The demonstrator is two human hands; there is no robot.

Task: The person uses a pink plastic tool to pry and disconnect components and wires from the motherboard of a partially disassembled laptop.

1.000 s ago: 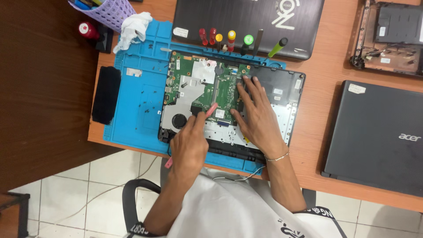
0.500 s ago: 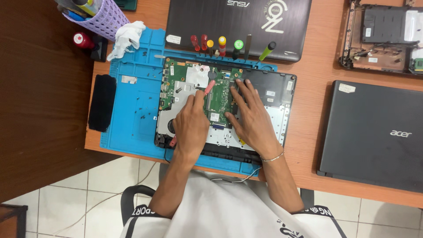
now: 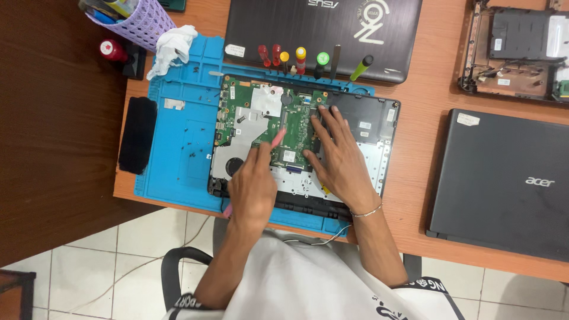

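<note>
- Fingers [image 3: 329,121] of the right hand [image 3: 339,155] lie spread flat on the circuit board [image 3: 296,127].
- Left hand [image 3: 253,186] grips a pink tool [image 3: 274,140], tip touching the board.
- Board sits in the opened laptop [image 3: 379,127] on a blue mat [image 3: 184,142].
- Screwdrivers [image 3: 301,59] stand just behind; a closed laptop [image 3: 504,178] lies on the tabletop [image 3: 427,89].

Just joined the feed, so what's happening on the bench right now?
A person is bent over an opened laptop lying on a blue repair mat. The left hand holds a pink tool with its tip on the green circuit board. The right hand presses flat on the board beside it. A row of screwdrivers stands behind.
</note>
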